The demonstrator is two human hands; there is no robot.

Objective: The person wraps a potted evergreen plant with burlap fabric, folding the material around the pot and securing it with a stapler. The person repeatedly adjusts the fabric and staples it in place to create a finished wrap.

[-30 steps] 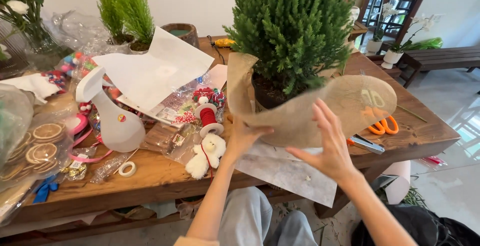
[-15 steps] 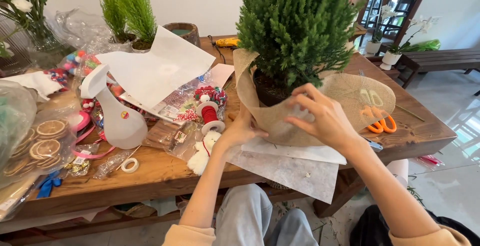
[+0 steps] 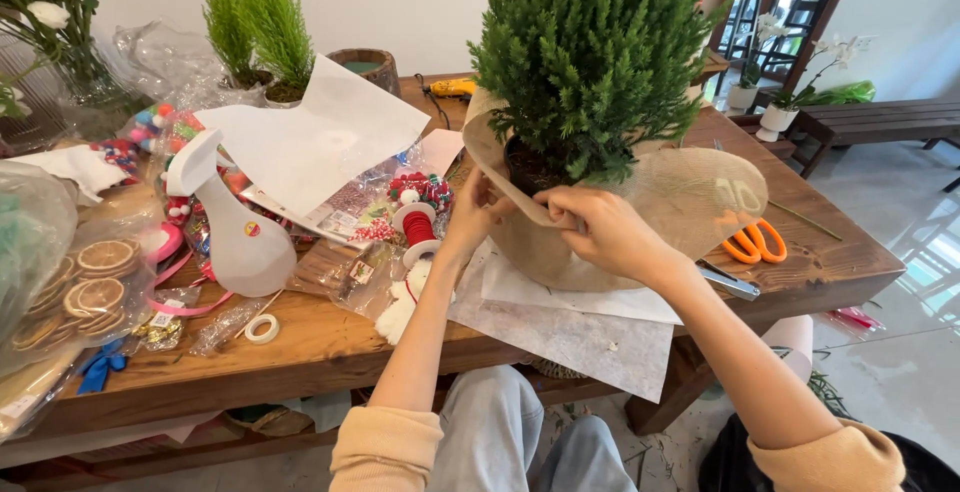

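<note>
At table edge: left hand (image 3: 470,214) and right hand (image 3: 597,229) both pinching tan wrapping sheet (image 3: 690,202) around potted tree (image 3: 590,62); orange scissors (image 3: 755,242) just beside.

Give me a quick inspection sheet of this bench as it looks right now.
Surface: brown wooden table, crowded.
Job's things: small bushy green conifer; beige wrapping sheet around its base.
Clutter: orange-handled scissors, red ribbon spool, dried orange slices in a clear bag, white paper sheets, small white tape roll.
Hands: left hand and right hand, both fingers pinching the sheet's edge at the pot rim.
Cables: a dark cord by a yellow tool.
Surroundings: dark wooden bench, white orchid pots, tiled floor.
</note>
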